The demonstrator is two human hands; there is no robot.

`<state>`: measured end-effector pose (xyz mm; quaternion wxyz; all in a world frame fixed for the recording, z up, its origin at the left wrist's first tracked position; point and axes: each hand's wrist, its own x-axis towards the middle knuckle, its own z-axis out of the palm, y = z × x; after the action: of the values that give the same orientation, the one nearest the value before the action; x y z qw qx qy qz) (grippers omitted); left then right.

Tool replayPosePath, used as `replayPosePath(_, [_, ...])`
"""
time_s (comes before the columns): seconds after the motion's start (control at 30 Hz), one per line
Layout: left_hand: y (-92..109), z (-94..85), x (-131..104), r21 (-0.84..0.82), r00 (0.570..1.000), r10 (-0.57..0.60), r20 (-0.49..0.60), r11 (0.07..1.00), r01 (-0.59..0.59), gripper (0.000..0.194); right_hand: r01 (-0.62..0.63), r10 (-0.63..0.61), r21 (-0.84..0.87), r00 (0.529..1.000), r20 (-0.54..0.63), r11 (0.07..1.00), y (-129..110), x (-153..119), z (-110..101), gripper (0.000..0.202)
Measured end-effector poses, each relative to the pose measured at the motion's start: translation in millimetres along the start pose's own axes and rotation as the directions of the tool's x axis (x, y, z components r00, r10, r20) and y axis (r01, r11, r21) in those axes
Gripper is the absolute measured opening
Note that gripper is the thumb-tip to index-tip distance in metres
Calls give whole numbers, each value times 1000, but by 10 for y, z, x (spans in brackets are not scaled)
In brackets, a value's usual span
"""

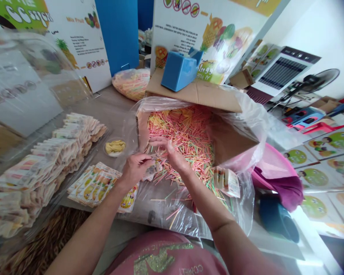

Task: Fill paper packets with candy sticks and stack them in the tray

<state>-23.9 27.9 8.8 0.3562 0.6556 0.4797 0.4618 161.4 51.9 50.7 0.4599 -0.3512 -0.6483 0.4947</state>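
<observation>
My left hand point(136, 168) pinches a small printed packet point(154, 169) by its edge, at the near left side of an open cardboard box. My right hand point(174, 154) is just to its right, fingers stretched out leftward beside the packet's top. Whether those fingertips touch the packet I cannot tell. Thin pink, green and yellow sticks point(186, 133) fill the box and spill over its near edge. Fruit-printed packets point(99, 183) lie fanned out below my left hand. A small dish point(115, 154) nearby holds yellow bands or strips.
Long rows of overlapping packets point(54, 152) cover the left of the table. A blue tape dispenser point(179, 70) sits on the box flap point(212, 95). Another packet stack point(227, 181) lies at right, near a pink basket point(275, 160). A bag of sticks point(132, 83) stands behind.
</observation>
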Motion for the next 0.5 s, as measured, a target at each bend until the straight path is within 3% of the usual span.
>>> replayPosePath(0.13, [53, 101, 20, -106, 999, -47, 3, 993, 47, 17, -40, 45, -67, 996, 71, 997, -41, -3, -16, 62])
replayPosePath(0.33, [80, 227, 30, -343, 983, -183, 4, 923, 174, 28, 8, -3, 125, 999, -44, 992, -91, -34, -68, 74])
replayPosePath(0.5, [150, 238, -137, -517, 950, -310, 36, 808, 283, 42, 34, -38, -95, 998, -41, 995, -148, -312, -36, 56])
